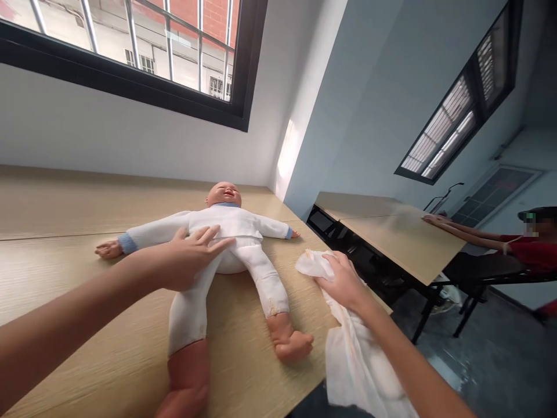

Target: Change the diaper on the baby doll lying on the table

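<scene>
A baby doll (pixel 230 223) in a white top and trousers with blue collar and cuffs lies on its back on a wooden table (pixel 243 371). Its head points toward the wall and its bare feet toward me. My left hand (pixel 191 255) rests on the doll's hip and belly, fingers spread, holding nothing. At the table's right edge, my right hand (pixel 343 281) has its fingers closed on a thin white cloth (pixel 348 354). One end of the cloth bunches on the tabletop, while the rest hangs past the edge under my forearm.
Beyond the right edge stands another wooden table (pixel 391 226), with a gap between the two. A person in a red shirt (pixel 528 252) sits there, arms stretched onto its top. A barred window (pixel 130 46) is in the wall behind the doll.
</scene>
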Demonstrator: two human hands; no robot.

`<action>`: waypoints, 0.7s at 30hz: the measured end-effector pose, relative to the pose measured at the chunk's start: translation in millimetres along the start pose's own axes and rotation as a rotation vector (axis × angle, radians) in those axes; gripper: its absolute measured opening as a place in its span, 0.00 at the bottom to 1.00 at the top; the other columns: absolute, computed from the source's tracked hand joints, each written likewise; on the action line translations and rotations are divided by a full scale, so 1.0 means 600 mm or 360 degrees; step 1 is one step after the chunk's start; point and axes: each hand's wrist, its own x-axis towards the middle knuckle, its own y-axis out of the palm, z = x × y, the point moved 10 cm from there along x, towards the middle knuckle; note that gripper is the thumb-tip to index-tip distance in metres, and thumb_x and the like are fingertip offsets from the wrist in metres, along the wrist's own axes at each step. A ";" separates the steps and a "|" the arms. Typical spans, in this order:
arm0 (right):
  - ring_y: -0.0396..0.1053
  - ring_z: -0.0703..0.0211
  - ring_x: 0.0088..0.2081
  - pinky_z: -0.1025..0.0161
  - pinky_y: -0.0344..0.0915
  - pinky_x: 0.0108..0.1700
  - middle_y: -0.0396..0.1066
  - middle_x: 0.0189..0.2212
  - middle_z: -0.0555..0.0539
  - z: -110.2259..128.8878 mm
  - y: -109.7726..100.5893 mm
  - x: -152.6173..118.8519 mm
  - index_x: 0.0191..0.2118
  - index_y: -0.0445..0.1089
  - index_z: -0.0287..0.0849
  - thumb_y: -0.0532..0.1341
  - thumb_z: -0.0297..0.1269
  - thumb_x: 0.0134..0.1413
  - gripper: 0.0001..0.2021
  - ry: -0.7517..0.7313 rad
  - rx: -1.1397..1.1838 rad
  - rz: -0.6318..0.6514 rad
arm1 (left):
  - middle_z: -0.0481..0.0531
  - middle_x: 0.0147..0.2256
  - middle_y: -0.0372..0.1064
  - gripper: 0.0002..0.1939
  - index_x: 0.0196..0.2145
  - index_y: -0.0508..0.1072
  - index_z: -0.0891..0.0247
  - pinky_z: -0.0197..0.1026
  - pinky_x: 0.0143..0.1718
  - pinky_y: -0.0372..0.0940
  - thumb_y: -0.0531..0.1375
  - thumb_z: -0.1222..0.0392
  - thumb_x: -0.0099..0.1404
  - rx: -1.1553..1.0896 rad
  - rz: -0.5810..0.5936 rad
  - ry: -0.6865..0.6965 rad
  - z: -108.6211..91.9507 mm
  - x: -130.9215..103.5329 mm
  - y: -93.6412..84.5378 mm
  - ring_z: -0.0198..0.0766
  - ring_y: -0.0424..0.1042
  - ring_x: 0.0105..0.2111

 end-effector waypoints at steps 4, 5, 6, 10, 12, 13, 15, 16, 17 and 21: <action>0.35 0.29 0.70 0.36 0.48 0.63 0.36 0.70 0.32 -0.017 -0.008 -0.011 0.69 0.53 0.42 0.59 0.66 0.52 0.46 0.0277 -0.0107 -0.0074 | 0.60 0.71 0.42 0.63 0.70 0.45 0.44 0.66 0.62 0.45 0.62 0.79 0.40 0.0033 -0.0155 0.0215 -0.060 0.022 0.021 0.58 0.46 0.68; 0.34 0.28 0.70 0.35 0.47 0.63 0.35 0.71 0.32 -0.022 0.000 -0.012 0.70 0.51 0.44 0.57 0.68 0.52 0.46 0.0333 -0.0083 0.0001 | 0.59 0.70 0.43 0.64 0.70 0.42 0.43 0.66 0.63 0.44 0.61 0.79 0.41 -0.0002 -0.0169 0.0298 -0.068 0.027 0.028 0.56 0.46 0.69; 0.36 0.29 0.69 0.35 0.47 0.63 0.35 0.71 0.34 -0.025 0.009 -0.013 0.70 0.50 0.46 0.56 0.68 0.53 0.46 0.0368 -0.0039 0.0090 | 0.59 0.70 0.45 0.64 0.71 0.40 0.43 0.65 0.64 0.44 0.61 0.79 0.41 -0.0044 -0.0188 0.0373 -0.073 0.031 0.033 0.55 0.46 0.69; 0.50 0.37 0.65 0.45 0.51 0.63 0.52 0.66 0.39 -0.013 0.029 -0.010 0.66 0.60 0.49 0.55 0.62 0.58 0.35 0.0278 0.0078 0.0286 | 0.61 0.65 0.57 0.65 0.71 0.43 0.48 0.60 0.62 0.52 0.68 0.70 0.40 -0.0208 -0.0222 0.0509 -0.080 0.058 0.031 0.57 0.55 0.64; 0.55 0.40 0.62 0.49 0.53 0.62 0.61 0.60 0.40 -0.005 0.021 -0.007 0.62 0.66 0.48 0.54 0.56 0.61 0.28 0.0207 0.0068 0.0222 | 0.63 0.62 0.62 0.65 0.71 0.47 0.49 0.58 0.57 0.58 0.70 0.65 0.38 -0.0222 -0.0141 0.0552 -0.095 0.074 0.023 0.60 0.61 0.59; 0.57 0.42 0.60 0.50 0.54 0.61 0.63 0.57 0.40 -0.001 0.016 -0.006 0.59 0.68 0.47 0.53 0.53 0.62 0.25 0.0177 0.0061 0.0183 | 0.63 0.60 0.64 0.64 0.70 0.49 0.50 0.57 0.55 0.60 0.71 0.64 0.37 -0.0196 -0.0092 0.0569 -0.106 0.081 0.017 0.61 0.63 0.56; 0.60 0.44 0.58 0.51 0.55 0.61 0.66 0.54 0.42 0.004 0.012 -0.007 0.55 0.72 0.48 0.52 0.46 0.62 0.21 0.0141 0.0048 0.0154 | 0.61 0.56 0.67 0.59 0.68 0.56 0.52 0.53 0.50 0.63 0.70 0.65 0.38 -0.0100 -0.0057 0.0589 -0.128 0.093 0.003 0.59 0.66 0.51; 0.60 0.44 0.58 0.51 0.55 0.61 0.67 0.54 0.42 0.005 0.013 -0.009 0.54 0.72 0.49 0.51 0.45 0.63 0.20 0.0133 0.0044 0.0163 | 0.60 0.54 0.69 0.53 0.65 0.61 0.53 0.52 0.49 0.63 0.70 0.66 0.39 -0.0055 -0.0068 0.0594 -0.138 0.097 -0.005 0.58 0.67 0.49; 0.59 0.44 0.59 0.50 0.55 0.61 0.66 0.56 0.43 0.005 0.015 -0.012 0.55 0.72 0.50 0.50 0.44 0.63 0.21 0.0132 0.0048 0.0182 | 0.58 0.51 0.71 0.46 0.60 0.67 0.54 0.51 0.48 0.62 0.69 0.67 0.40 -0.0028 -0.0096 0.0597 -0.145 0.101 -0.012 0.56 0.67 0.47; 0.43 0.39 0.70 0.42 0.47 0.66 0.46 0.71 0.43 0.005 0.031 -0.032 0.67 0.60 0.53 0.48 0.52 0.66 0.27 0.0130 0.0133 0.0351 | 0.54 0.41 0.72 0.18 0.40 0.76 0.59 0.45 0.47 0.60 0.64 0.66 0.47 -0.0143 -0.0185 0.0658 -0.149 0.110 -0.027 0.51 0.69 0.44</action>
